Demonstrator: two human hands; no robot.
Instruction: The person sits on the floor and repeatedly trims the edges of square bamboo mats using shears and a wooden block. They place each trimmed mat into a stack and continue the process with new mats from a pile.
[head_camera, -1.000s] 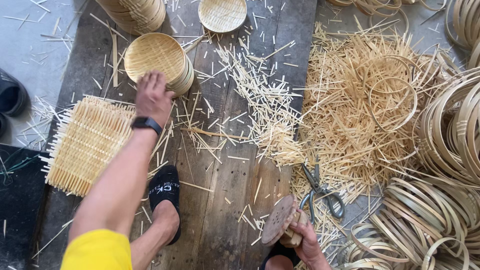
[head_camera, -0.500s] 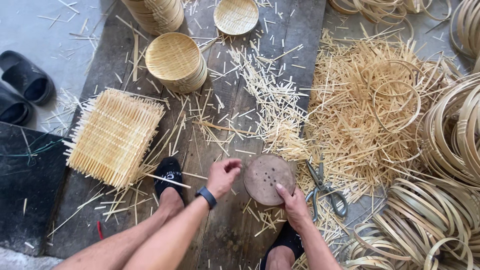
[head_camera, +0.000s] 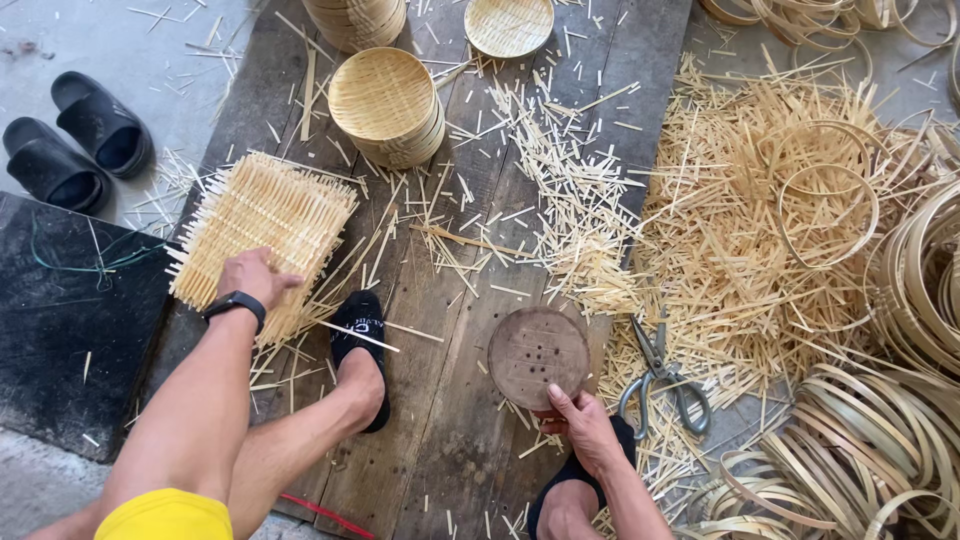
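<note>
Closest in, the right hand (head_camera: 583, 428) has its fingers curled over the near edge of a round dark wooden disc (head_camera: 538, 352) that sits flat on the plank floor (head_camera: 455, 440), so it's gripping that. A pair of scissors (head_camera: 660, 375) lies just beside the disc to the right, on bamboo scraps. Over on the other side the left hand (head_camera: 252, 277), black watch on the wrist, rests palm down on the near corner of a square woven bamboo mat (head_camera: 262, 232); can't tell if it's actually pinching it. Hands are well apart. Further up there's a stack of round woven trays (head_camera: 388, 105), and two black slippers (head_camera: 75, 145) off left.
</note>
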